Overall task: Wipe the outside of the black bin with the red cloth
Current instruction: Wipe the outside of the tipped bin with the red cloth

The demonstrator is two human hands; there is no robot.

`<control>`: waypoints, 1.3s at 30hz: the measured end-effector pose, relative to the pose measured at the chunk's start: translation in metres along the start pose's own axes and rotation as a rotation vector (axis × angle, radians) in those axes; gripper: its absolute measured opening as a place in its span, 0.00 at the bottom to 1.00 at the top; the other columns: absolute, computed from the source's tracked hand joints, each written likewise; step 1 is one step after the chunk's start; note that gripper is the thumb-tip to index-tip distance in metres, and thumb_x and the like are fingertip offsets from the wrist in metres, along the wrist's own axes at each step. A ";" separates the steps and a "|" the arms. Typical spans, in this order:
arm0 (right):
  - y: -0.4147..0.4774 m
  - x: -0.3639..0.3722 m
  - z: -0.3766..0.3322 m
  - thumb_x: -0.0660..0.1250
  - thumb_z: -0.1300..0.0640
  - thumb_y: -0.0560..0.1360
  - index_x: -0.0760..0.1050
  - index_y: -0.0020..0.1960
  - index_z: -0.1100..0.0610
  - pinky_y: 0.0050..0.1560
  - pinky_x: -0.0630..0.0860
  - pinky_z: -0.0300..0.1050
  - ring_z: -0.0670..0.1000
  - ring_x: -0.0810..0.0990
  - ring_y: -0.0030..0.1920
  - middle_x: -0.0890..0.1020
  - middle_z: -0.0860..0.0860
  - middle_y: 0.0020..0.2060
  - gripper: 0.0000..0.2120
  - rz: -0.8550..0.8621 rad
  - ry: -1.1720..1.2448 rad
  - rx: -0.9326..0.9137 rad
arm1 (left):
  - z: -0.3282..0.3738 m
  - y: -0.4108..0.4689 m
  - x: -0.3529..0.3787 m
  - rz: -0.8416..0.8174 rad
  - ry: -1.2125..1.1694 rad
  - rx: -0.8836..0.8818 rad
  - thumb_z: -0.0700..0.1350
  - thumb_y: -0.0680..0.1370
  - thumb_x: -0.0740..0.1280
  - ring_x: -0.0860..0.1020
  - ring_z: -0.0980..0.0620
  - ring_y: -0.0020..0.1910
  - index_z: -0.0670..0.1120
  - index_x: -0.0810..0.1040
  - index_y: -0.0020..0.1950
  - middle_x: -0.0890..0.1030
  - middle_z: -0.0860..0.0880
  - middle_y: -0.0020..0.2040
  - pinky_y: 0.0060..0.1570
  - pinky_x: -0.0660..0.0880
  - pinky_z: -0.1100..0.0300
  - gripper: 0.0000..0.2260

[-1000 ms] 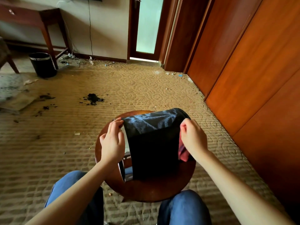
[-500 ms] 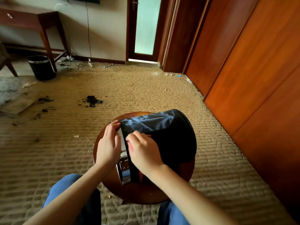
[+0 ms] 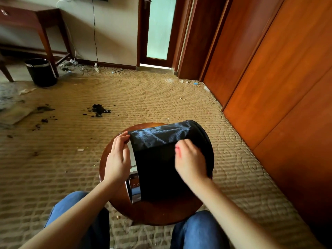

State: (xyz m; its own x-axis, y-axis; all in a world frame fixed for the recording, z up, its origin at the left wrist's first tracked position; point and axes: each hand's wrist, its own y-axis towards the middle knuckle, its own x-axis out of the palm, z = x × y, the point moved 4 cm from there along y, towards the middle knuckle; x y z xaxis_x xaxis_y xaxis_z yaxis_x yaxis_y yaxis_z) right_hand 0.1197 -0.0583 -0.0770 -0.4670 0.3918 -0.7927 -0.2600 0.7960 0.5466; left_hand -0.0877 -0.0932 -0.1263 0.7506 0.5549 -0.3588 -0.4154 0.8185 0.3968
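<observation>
- Tan patterned carpet (image 3: pixel 143 97) runs wide open to the far wall, so there's plenty of free floor ahead and to the left.
- Over on the right, tall orange-brown wooden wardrobe panels (image 3: pixel 278 78) stand near the work spot and close that side in.
- Centre stage: the small round brown wooden desk (image 3: pixel 161 212), sitting between the person's blue-jeaned knees (image 3: pixel 197 229).
- On it lies the black cylindrical bin (image 3: pixel 156 168), tipped on its side with its chrome-rimmed mouth facing left and its base towards the panels.
- Light catches the bin's upper curve, showing a pale dusty sheen; the lower side reads flat black.
- Left hand (image 3: pixel 117 159) is at the mouth, fingers together and almost straight, pressed against the rim.
- Right hand (image 3: pixel 191 164) is on top of the bin, blurred, fingers curled around the red cloth (image 3: pixel 177 148); only a sliver shows at the fingertips.
- Further back there's dark debris (image 3: pixel 98 109) on the carpet, a second black bin (image 3: pixel 41 71) beside a dark wooden console table (image 3: pixel 36 20), and a frosted-glass door (image 3: pixel 158 27).
</observation>
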 end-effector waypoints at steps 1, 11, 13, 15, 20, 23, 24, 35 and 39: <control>-0.002 0.006 -0.021 0.70 0.67 0.67 0.74 0.40 0.58 0.30 0.73 0.45 0.57 0.77 0.34 0.77 0.53 0.37 0.07 -0.005 0.034 -0.048 | -0.001 0.002 0.001 0.003 -0.005 -0.002 0.45 0.77 0.51 0.68 0.63 0.62 0.44 0.71 0.65 0.72 0.51 0.68 0.60 0.65 0.62 0.19; 0.002 0.013 -0.047 0.70 0.65 0.67 0.74 0.41 0.57 0.27 0.72 0.45 0.57 0.78 0.35 0.77 0.53 0.37 0.07 -0.083 0.067 -0.263 | -0.004 0.000 -0.001 -0.021 0.004 0.030 0.49 0.77 0.50 0.68 0.66 0.61 0.46 0.72 0.65 0.72 0.52 0.68 0.59 0.66 0.62 0.20; 0.016 0.002 0.005 0.67 0.64 0.71 0.74 0.42 0.58 0.30 0.72 0.47 0.58 0.79 0.37 0.78 0.53 0.39 0.03 -0.057 -0.020 -0.103 | -0.004 0.000 -0.002 -0.034 0.014 0.024 0.48 0.78 0.51 0.67 0.69 0.59 0.46 0.71 0.66 0.72 0.52 0.69 0.57 0.65 0.66 0.19; 0.028 -0.012 0.051 0.62 0.62 0.76 0.73 0.45 0.57 0.35 0.71 0.48 0.59 0.78 0.41 0.78 0.54 0.44 0.03 -0.086 -0.122 0.075 | -0.003 0.000 0.000 -0.034 0.011 0.014 0.47 0.78 0.51 0.67 0.70 0.58 0.46 0.71 0.66 0.71 0.52 0.69 0.55 0.65 0.66 0.19; 0.027 -0.012 0.044 0.63 0.64 0.75 0.73 0.46 0.58 0.36 0.67 0.46 0.60 0.77 0.42 0.77 0.54 0.45 0.02 -0.078 -0.134 0.143 | -0.002 -0.003 0.001 -0.017 -0.031 0.003 0.46 0.78 0.51 0.67 0.64 0.63 0.46 0.70 0.67 0.71 0.52 0.69 0.59 0.65 0.63 0.19; 0.016 0.004 -0.024 0.72 0.67 0.65 0.74 0.40 0.58 0.29 0.62 0.39 0.58 0.78 0.32 0.77 0.53 0.37 0.09 -0.087 -0.041 -0.052 | -0.001 -0.003 0.001 -0.009 -0.030 0.015 0.45 0.78 0.51 0.67 0.65 0.63 0.46 0.70 0.67 0.71 0.52 0.69 0.59 0.65 0.62 0.19; 0.012 0.009 -0.050 0.74 0.67 0.62 0.74 0.39 0.57 0.27 0.63 0.38 0.57 0.78 0.30 0.77 0.53 0.35 0.11 -0.094 0.000 -0.122 | -0.002 -0.003 0.001 -0.008 -0.032 0.018 0.45 0.78 0.51 0.67 0.64 0.63 0.45 0.70 0.67 0.71 0.52 0.69 0.60 0.65 0.62 0.20; 0.017 0.001 0.006 0.67 0.62 0.72 0.74 0.42 0.56 0.26 0.73 0.49 0.59 0.79 0.34 0.77 0.53 0.40 0.03 -0.120 -0.031 -0.109 | -0.004 0.000 -0.001 -0.045 0.008 0.004 0.51 0.76 0.49 0.68 0.64 0.62 0.49 0.70 0.66 0.71 0.53 0.69 0.63 0.68 0.52 0.22; 0.038 -0.018 0.076 0.61 0.61 0.77 0.72 0.46 0.56 0.39 0.70 0.49 0.60 0.78 0.45 0.77 0.54 0.46 0.02 -0.141 -0.136 0.224 | -0.002 -0.002 0.001 -0.041 -0.005 0.009 0.50 0.76 0.49 0.68 0.61 0.64 0.48 0.70 0.66 0.71 0.52 0.70 0.64 0.69 0.49 0.21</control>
State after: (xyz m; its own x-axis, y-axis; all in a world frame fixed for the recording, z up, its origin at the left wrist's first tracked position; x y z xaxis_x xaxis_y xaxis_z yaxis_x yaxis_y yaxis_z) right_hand 0.1825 -0.0004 -0.0627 -0.3180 0.3168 -0.8936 -0.1144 0.9228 0.3678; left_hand -0.0869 -0.0941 -0.1291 0.7692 0.5203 -0.3709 -0.3800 0.8391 0.3893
